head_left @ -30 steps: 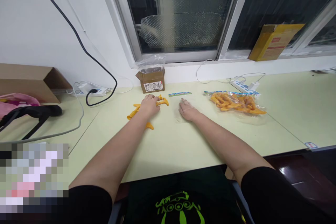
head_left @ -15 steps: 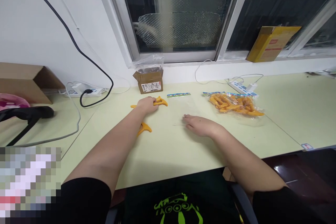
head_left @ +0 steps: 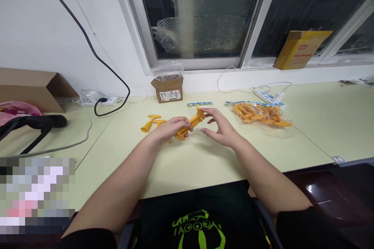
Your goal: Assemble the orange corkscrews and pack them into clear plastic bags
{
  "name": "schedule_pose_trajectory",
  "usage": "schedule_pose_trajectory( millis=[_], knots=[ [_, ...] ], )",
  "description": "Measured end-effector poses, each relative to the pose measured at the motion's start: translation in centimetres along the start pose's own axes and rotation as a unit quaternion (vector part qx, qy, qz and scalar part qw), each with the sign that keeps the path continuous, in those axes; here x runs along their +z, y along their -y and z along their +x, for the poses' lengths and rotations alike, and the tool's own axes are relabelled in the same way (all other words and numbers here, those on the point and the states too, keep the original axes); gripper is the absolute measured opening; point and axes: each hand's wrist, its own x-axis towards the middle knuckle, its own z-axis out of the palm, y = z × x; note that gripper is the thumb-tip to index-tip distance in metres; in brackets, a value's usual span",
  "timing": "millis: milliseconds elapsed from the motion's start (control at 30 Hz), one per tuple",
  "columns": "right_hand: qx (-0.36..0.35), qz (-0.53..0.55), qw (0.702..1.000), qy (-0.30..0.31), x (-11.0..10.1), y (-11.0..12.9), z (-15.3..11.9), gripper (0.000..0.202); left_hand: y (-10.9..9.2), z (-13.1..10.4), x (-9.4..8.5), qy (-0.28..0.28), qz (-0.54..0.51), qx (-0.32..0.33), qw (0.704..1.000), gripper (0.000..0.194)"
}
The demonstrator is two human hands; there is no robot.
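My left hand [head_left: 174, 127] is closed around a yellow plastic piece [head_left: 196, 120] with a ridged shaft and a flared end, held tilted above the table. Close to that flared end, my right hand [head_left: 219, 127] has its thumb and fingers apart; whether a fingertip touches the piece I cannot tell. Another yellow plastic piece [head_left: 148, 123], with a T-shaped top and a cone-like end, lies left of my left hand. More yellow plastic shows beside it, partly hidden by the hand. Behind my hands lies a coloured printed strip [head_left: 200, 104], the header of a clear bag.
A clear bag of yellow plastic pieces [head_left: 260, 114] lies to the right. A small cardboard box [head_left: 169, 90] stands by the window. Power strips [head_left: 270, 99] and cables run along the wall. At left are a larger cardboard box [head_left: 29, 85] and a black frame-like object [head_left: 43, 122].
My left hand has lifted a yellow plastic piece off the table and brought it right. My right hand has risen from the clear bag to the piece's end.
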Motion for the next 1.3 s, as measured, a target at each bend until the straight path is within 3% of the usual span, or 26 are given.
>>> schedule_pose_trajectory(
  millis=[100, 200, 300, 400, 467, 600, 733, 833, 967, 1167, 1300],
  knots=[
    [0.045, 0.052, 0.997, -0.033, 1.1, -0.9, 0.2, 0.055, 0.6, -0.5, 1.1, 0.040, -0.064, -0.032, 0.997, 0.026],
    [0.102, 0.138, 0.985, -0.012, 1.6, -2.5, 0.2, 0.040, 1.8, -0.2, 1.2, 0.075, -0.115, -0.045, 0.990, 0.026],
    [0.140, 0.228, 0.962, -0.056, 1.4, -4.2, 0.0, 0.038, 3.4, 0.3, 1.1, 0.070, -0.184, -0.048, 0.979, 0.027],
    [0.194, 0.292, 0.925, -0.145, 0.7, -5.4, -0.3, 0.040, 5.0, 1.0, 1.4, -0.016, -0.252, -0.059, 0.966, 0.029],
    [0.238, 0.349, 0.891, -0.165, 0.4, -5.6, -0.6, 0.042, 5.7, 1.6, 1.7, -0.100, -0.303, -0.063, 0.946, 0.028],
    [0.308, 0.474, 0.813, -0.138, 1.0, -4.8, -0.8, 0.052, 5.9, 2.8, 2.5, -0.214, -0.372, -0.040, 0.902, 0.023],
    [0.347, 0.533, 0.769, -0.060, 3.0, -3.4, -0.7, 0.045, 5.3, 3.1, 3.2, -0.236, -0.403, 0.013, 0.884, 0.025],
    [0.354, 0.535, 0.767, -0.022, 4.4, -3.1, -0.7, 0.040, 4.9, 2.9, 3.7, -0.224, -0.418, 0.026, 0.880, 0.011],
    [0.356, 0.516, 0.778, -0.042, 5.0, -3.7, -0.9, 0.040, 4.8, 2.6, 4.0, -0.197, -0.440, -0.014, 0.876, 0.009],
    [0.298, 0.462, 0.835, -0.033, 4.6, -4.5, -1.0, 0.032, 5.5, 2.8, 4.5, -0.194, -0.404, 0.012, 0.894, 0.012],
    [0.288, 0.511, 0.809, -0.015, 4.9, -3.9, -1.1, 0.033, 5.9, 2.8, 4.6, -0.188, -0.389, 0.050, 0.900, 0.028]
  ],
)
